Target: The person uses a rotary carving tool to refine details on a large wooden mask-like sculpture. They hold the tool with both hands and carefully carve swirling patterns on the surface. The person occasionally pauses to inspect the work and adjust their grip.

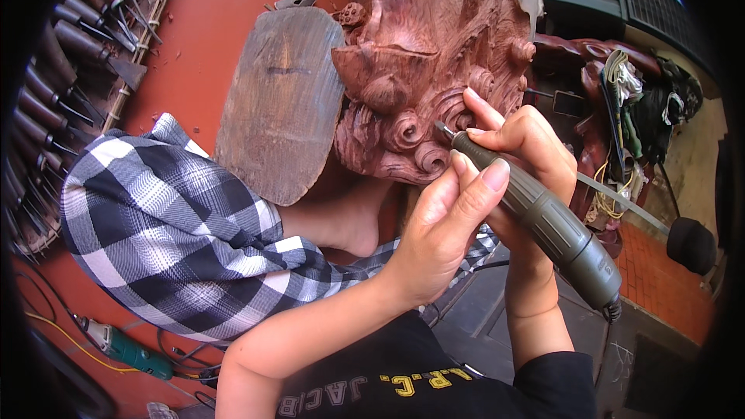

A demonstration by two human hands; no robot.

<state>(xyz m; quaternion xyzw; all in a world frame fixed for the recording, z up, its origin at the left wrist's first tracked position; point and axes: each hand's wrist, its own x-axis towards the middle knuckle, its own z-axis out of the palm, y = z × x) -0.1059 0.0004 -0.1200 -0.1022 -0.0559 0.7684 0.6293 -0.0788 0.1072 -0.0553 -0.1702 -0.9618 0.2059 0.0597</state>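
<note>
A grey-green rotary carving tool [559,225] slants across the middle right, its thin metal bit against the scrolls of a reddish-brown wood carving [419,70]. My right hand [539,147] is closed round the tool's front part from the far side, with one fingertip resting on the carved curls. Pressed to the tool's dark nose are the thumb and fingers of my left hand [450,225], also closed. Part of the left fingers is hidden behind the thumb. A cord leaves the tool's rear end at the lower right.
A flat worn board [283,101] leans beside the carving. Many wooden-handled chisels [81,50] lie in a tray at the far left. A green power tool [132,351] with cords is on the red tiles. My bent leg in checked cloth [171,225] fills the lower left.
</note>
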